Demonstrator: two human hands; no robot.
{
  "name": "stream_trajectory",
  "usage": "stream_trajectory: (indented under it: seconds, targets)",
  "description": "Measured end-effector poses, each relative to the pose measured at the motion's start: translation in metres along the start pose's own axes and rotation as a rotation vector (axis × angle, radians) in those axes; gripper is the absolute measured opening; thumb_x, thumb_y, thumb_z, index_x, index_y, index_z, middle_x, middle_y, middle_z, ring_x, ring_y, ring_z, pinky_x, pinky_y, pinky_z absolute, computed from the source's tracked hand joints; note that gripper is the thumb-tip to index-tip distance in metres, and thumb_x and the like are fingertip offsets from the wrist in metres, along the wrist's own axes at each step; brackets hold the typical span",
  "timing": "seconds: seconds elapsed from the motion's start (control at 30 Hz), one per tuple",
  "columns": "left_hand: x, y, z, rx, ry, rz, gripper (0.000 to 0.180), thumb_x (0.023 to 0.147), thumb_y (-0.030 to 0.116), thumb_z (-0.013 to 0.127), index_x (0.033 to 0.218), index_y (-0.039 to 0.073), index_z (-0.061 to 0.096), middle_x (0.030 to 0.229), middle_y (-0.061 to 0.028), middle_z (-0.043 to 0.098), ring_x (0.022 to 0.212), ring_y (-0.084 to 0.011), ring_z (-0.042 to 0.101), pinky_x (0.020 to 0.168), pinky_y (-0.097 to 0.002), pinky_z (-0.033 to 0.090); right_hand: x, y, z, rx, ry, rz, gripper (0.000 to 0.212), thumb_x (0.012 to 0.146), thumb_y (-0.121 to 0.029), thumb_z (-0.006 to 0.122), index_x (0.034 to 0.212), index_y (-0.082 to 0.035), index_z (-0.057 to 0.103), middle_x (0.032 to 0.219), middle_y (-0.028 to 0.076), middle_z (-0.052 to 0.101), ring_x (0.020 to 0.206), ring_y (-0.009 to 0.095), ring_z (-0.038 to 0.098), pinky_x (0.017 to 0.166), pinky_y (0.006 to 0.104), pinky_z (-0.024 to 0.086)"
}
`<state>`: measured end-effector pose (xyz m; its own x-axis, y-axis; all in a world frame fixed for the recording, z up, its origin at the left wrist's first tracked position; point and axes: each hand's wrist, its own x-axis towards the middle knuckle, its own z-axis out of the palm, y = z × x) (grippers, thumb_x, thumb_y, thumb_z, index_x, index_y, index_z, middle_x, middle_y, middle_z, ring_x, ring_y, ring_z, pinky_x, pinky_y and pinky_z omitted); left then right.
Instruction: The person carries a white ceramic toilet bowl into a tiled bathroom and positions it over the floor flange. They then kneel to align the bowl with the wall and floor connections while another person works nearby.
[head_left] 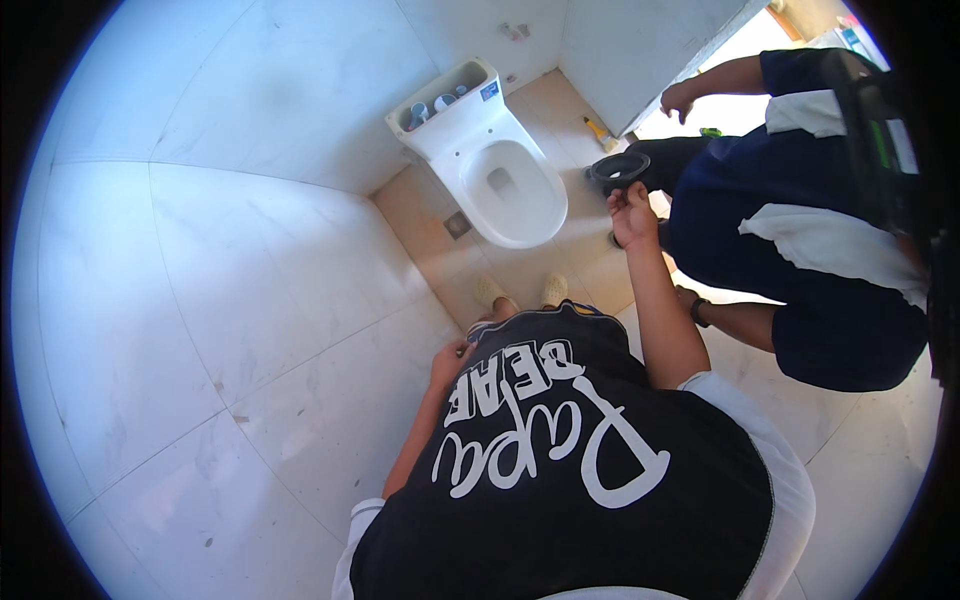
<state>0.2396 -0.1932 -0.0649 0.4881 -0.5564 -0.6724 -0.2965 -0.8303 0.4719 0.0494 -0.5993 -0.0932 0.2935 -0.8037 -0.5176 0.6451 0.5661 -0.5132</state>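
My right hand [632,217] reaches forward past the right side of the toilet bowl, its fingers curled at the near edge of a black ring [620,167] that looks like a rubber seal. Low by my left thigh, at the edge of my black apron [560,440], is my left hand [452,360]. Its fingers are bent in, and what they close on is partly hidden and too small to name. In front of me stands a white toilet [530,225] with its tank [410,142] uncovered, showing pale fittings inside.
A co-worker in dark clothes [720,200] bends close on my right, one hand [680,100] hanging near the doorway. A yellow-handled brush [600,133] lies by the door panel [640,60]. A square drain [457,224] sits left of the bowl, near the tiled wall [290,230].
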Motion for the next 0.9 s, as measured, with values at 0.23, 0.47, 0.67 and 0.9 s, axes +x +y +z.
stream_trajectory:
  seconds: [0.23,0.47,0.67,0.9]
  targets:
    - [0.009,0.004,-0.013,0.077,-0.11,0.004,0.053,0.095,0.047,0.042,0.086,-0.001,0.064,0.082,-0.0258,0.062,0.083,-0.0428,0.06,0.074,-0.0452,0.047,0.005,-0.018,-0.016,0.093,0.02,-0.1,0.003,0.093,-0.017,0.055,0.096,-0.015,0.054,0.088,0.003,0.056,0.084,0.017,0.054,0.076,0.0312,0.048]
    - [0.01,0.006,-0.017,0.141,-0.171,-0.006,0.067,0.095,0.054,0.032,0.083,-0.005,0.063,0.083,-0.0301,0.06,0.083,-0.0454,0.058,0.074,-0.0464,0.045,0.0,-0.037,-0.032,0.172,-0.007,-0.206,0.008,0.093,-0.009,0.051,0.1,-0.013,0.053,0.092,0.007,0.058,0.085,0.019,0.055,0.075,0.0332,0.048]
    - [0.011,-0.015,-0.014,0.102,-0.163,0.029,0.067,0.094,0.055,0.035,0.083,-0.004,0.062,0.077,-0.0269,0.061,0.076,-0.0395,0.061,0.071,-0.0427,0.046,-0.002,-0.034,-0.041,0.243,-0.04,-0.214,0.006,0.094,-0.008,0.05,0.098,-0.011,0.052,0.092,0.007,0.057,0.083,0.02,0.054,0.074,0.0352,0.048]
    - [0.026,-0.052,0.0,0.058,-0.093,0.099,0.063,0.094,0.055,0.038,0.088,-0.003,0.064,0.078,-0.0251,0.062,0.076,-0.0371,0.061,0.072,-0.0401,0.046,-0.008,-0.015,-0.05,0.264,-0.045,-0.204,0.007,0.094,-0.01,0.05,0.1,-0.013,0.053,0.093,0.007,0.059,0.084,0.021,0.056,0.074,0.0339,0.048]
